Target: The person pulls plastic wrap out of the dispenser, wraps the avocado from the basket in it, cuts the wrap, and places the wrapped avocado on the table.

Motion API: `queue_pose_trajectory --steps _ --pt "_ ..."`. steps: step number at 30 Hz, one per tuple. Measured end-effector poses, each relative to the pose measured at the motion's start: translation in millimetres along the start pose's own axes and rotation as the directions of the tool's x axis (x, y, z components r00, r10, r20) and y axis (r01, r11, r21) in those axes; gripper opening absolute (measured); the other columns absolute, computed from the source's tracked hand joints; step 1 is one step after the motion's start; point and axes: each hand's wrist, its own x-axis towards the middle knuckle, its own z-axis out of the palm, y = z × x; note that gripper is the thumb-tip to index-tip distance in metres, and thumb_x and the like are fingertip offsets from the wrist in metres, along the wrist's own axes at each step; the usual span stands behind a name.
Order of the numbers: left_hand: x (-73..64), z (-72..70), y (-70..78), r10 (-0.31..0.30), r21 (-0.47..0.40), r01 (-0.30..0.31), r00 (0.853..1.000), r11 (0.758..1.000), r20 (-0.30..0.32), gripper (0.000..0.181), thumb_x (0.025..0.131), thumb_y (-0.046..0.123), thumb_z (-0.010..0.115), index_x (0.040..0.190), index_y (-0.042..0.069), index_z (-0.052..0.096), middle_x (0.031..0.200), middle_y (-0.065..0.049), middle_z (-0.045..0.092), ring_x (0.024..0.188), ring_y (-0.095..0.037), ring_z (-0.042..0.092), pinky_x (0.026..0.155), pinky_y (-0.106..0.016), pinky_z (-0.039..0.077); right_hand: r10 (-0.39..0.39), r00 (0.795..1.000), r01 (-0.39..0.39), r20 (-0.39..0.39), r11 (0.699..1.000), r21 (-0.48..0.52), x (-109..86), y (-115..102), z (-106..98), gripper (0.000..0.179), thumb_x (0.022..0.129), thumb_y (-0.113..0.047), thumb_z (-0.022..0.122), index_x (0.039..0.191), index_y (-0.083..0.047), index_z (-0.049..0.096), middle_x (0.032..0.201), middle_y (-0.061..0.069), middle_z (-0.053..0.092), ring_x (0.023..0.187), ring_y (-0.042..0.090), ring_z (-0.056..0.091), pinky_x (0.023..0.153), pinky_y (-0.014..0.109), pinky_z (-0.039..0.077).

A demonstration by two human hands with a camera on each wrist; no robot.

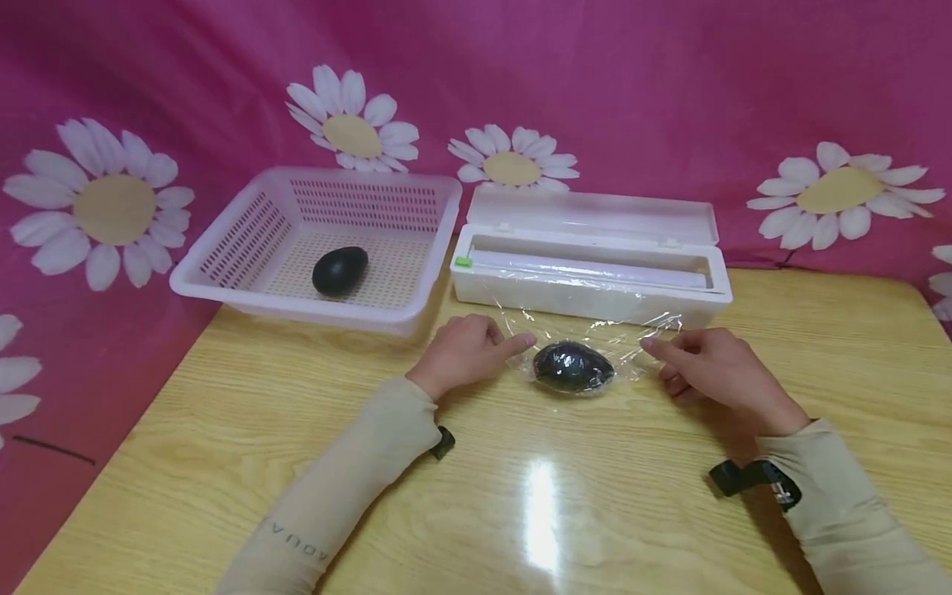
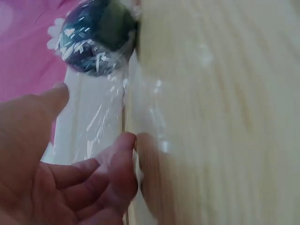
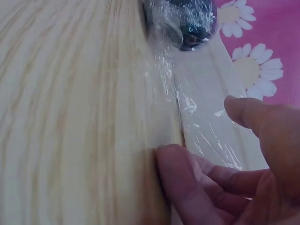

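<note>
A dark avocado-like fruit (image 1: 573, 367) lies on the table, wrapped in clear plastic film (image 1: 632, 337). The film stretches from it back toward a white cling film box (image 1: 580, 285). To the left of the fruit is my left hand (image 1: 468, 351), its thumb pointing at the film. Opposite it, my right hand (image 1: 717, 372) has its thumb near the film's right side. Both wrist views show a gap between thumb and loosely bent fingers. The wrapped fruit (image 2: 98, 37) is also at the top of the left wrist view. Whether fingertips touch the film is unclear.
A white plastic basket (image 1: 405, 318) at the back left holds another dark fruit (image 1: 340, 271). The film box has its lid (image 1: 595, 213) raised, a roll (image 1: 587, 268) inside and a green tab (image 1: 464, 262). Behind the wooden table (image 1: 446, 529) hangs a pink flowered cloth (image 1: 654, 91).
</note>
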Motion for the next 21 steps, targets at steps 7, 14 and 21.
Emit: queue_pose_trajectory --steps 7,14,21 --pt "5.2 1.0 2.4 0.021 0.051 -0.02 1.0 0.998 -0.013 0.054 0.092 0.067 0.064 0.065 0.02 0.064 0.059 0.009 0.05 0.062 -0.011 0.047 0.061 -0.027 0.041 -0.066 0.994 0.062 -0.091 0.997 -0.046 1.2 -5 6 0.058 0.098 -0.063 0.059 0.11 -0.007 0.072 0.089 0.004 0.076 0.077 0.012 0.071 0.07 0.026 0.055" --pt "8.1 1.4 2.1 0.007 0.042 -0.007 1.0 0.999 -0.005 0.047 0.088 0.065 0.071 0.089 0.018 0.078 0.087 0.004 0.076 0.081 -0.014 0.066 0.075 -0.03 0.053 -0.073 0.996 0.081 -0.057 0.985 0.155 1.1 -11 16 0.05 0.101 -0.047 0.063 0.118 -0.001 0.059 0.114 0.017 0.071 0.088 0.011 0.075 0.077 0.026 0.063" --pt "12.5 3.4 -0.4 0.018 -0.031 -0.017 1.0 0.999 0.019 0.041 0.084 0.057 0.079 0.091 0.017 0.079 0.083 0.003 0.074 0.078 -0.012 0.064 0.074 -0.028 0.052 -0.106 0.994 0.112 -0.039 0.925 0.362 3.5 -13 25 0.036 0.1 -0.026 0.07 0.112 -0.003 0.046 0.11 0.013 0.069 0.088 0.01 0.075 0.08 0.03 0.065"
